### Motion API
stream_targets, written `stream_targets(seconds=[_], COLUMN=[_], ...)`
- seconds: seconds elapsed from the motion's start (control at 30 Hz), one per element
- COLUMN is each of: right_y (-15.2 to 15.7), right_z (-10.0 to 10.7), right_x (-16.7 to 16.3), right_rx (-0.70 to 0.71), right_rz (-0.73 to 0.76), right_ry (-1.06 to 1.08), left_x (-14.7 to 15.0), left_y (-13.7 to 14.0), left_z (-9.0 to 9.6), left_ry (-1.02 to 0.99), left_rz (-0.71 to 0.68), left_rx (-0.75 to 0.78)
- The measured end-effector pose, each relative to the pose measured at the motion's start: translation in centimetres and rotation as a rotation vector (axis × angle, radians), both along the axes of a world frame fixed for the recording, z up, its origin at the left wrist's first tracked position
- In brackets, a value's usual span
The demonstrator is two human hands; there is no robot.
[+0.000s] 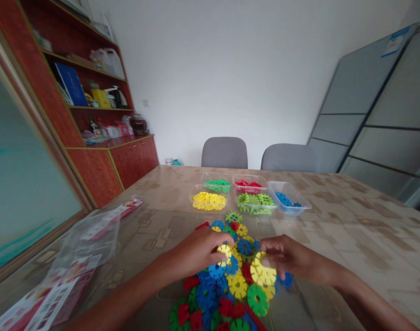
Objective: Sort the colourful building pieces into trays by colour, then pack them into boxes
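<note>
A mixed heap of notched plastic discs (206, 295) in blue, yellow, green and red lies on the table in front of me. My left hand (204, 248) pinches a yellow notched disc (224, 254) over the heap's left side. On the right, my right hand (282, 257) grips several overlapping yellow notched discs (264, 272) between thumb and fingers. Red connector pieces (226, 307) are mixed in near the heap's front. Part of the heap is hidden behind both hands.
Past the heap stand clear plastic boxes: yellow pieces (209, 201), dark green pieces (218, 185), red pieces (248, 184), light green pieces (256, 202) and blue pieces (287, 201). Plastic packaging (89, 236) lies at the left. Two grey chairs (224, 152) stand behind the table.
</note>
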State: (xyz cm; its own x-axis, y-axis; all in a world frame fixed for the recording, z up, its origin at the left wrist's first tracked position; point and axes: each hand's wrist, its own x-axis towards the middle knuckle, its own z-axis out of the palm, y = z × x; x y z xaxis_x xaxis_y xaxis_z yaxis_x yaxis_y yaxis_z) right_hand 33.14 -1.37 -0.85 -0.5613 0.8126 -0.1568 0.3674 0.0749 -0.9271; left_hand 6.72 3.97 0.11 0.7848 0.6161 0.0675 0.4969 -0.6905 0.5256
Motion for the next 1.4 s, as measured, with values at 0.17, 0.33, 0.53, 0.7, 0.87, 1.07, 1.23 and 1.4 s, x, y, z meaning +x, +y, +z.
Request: stream_targets(seconds=[0.17,0.33,0.53,0.7,0.87,1.07,1.23,1.4], right_y=[0.0,0.7,0.2,-0.7,-0.7,-0.7,-0.4,-0.1], right_z=[-1.1,-2.0,0.1,0.0,-1.3,-0.6,0.9,-0.3], right_x=[-1.3,-0.6,1.3,0.9,0.0,0.5,0.8,-0.5], right_rx=[0.079,0.189,0.159,0.144,0.178,0.152,0.111,0.227], right_rz=[-0.041,-0.069,-0.020,0.043,-0.025,0.016,0.035,0.008], right_ry=[-0.007,-0.116,-0.227,-0.380,-0.452,-0.422,-0.299,-0.254], left_x=[0.5,0.4,0.3,0.4,0.5,0.6,0.6,0.7], left_y=[-0.1,0.1,0.1,0.0,0.0,-0.1,-0.2,-0.2], left_z=[-0.4,-0.9,-0.4,-0.7,-1.2,-1.1,-1.1,-1.2], left_ry=[-0.001,-0.003,0.005,-0.028,-0.059,-0.067,-0.069,-0.081], left_rz=[0.012,-0.006,0.016,0.000,-0.012,-0.029,-0.039,-0.039], left_rx=[-0.046,-0.006,0.024,-0.020,-0.065,-0.089,-0.115,-0.131])
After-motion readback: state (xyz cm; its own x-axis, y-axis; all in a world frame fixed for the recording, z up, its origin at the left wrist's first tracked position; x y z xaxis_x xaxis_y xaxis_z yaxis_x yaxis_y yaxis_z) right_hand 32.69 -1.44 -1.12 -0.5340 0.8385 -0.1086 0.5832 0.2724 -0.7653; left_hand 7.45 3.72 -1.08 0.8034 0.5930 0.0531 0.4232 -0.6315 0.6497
